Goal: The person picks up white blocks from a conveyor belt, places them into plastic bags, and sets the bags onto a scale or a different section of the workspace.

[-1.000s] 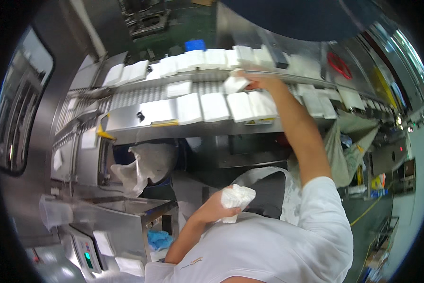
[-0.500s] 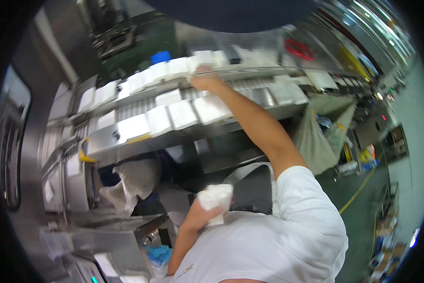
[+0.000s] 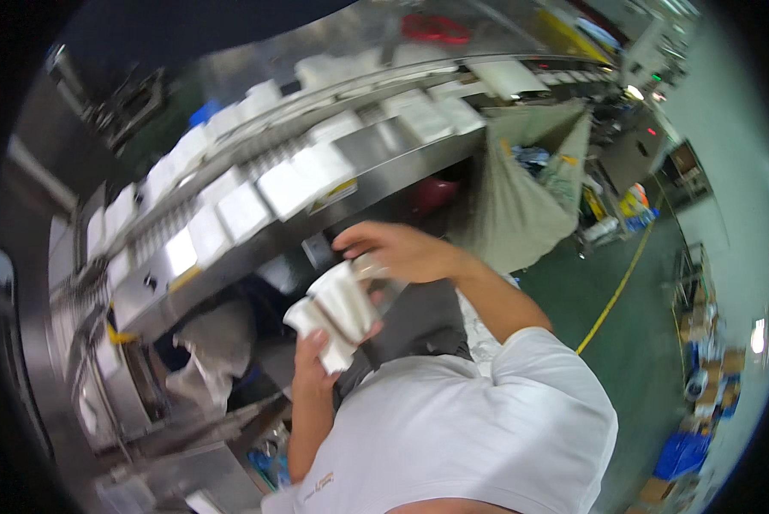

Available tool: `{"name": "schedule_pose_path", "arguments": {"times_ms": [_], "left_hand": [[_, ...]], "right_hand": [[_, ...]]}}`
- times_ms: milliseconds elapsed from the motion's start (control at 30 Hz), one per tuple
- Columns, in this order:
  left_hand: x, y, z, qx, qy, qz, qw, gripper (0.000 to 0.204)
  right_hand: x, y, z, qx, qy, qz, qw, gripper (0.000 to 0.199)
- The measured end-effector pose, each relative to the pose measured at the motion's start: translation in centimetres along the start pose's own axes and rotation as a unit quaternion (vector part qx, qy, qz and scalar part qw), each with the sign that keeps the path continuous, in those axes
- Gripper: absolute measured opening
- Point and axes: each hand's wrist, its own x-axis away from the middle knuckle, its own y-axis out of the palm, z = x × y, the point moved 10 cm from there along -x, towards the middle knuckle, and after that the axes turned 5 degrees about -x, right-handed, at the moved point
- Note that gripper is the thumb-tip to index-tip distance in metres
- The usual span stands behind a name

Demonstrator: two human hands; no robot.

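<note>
Steel fills the upper half of the view: a long conveyor (image 3: 376, 184) runs from the lower left up to the upper right, bent by the lens, and its belt carries two rows of flat white packs (image 3: 286, 184) lying side by side along its length. More steel housing and rails sit at the conveyor's left end. Below its near edge, toward the left, a crumpled pale bag (image 3: 217, 343) hangs in shadow. Past the conveyor's right end a large grey-green sack (image 3: 521, 206) hangs open. The floor (image 3: 624, 334) is dark green with a yellow line running diagonally across it, and blue crates (image 3: 684, 454) and cartons stand by the far right wall.

The stack of white packs (image 3: 337, 308) is in front of the chest, below the conveyor's near edge and clear of the belt. Its long axis tilts, the lower end toward the lower left and the upper end toward the upper right, with the flat faces turned roughly toward the camera. The left hand (image 3: 316, 360) grips the stack's lower end, thumb up across the front. The right hand (image 3: 402, 250) comes in from the right with fingers curled over the stack's upper end, touching it. Both arms wear short white sleeves (image 3: 521, 368).
</note>
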Motion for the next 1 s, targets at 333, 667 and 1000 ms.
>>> {"name": "schedule_pose_path", "arguments": {"times_ms": [333, 667, 1000], "left_hand": [[-1.5, 2.0, 0.1, -0.058, 0.026, -0.038, 0.997, 0.096], [-0.6, -0.1, -0.4, -0.161, 0.109, -0.002, 0.981, 0.081], [-1.4, 1.6, -0.9, -0.237, 0.079, -0.118, 0.961, 0.089]], "right_hand": [[4.4, 1.8, -5.0, 0.118, -0.068, 0.095, 0.986, 0.075], [5.7, 3.5, -6.5, 0.045, -0.141, 0.065, 0.987, 0.066], [6.7, 2.9, -8.0, 0.182, -0.128, 0.078, 0.972, 0.049]]}}
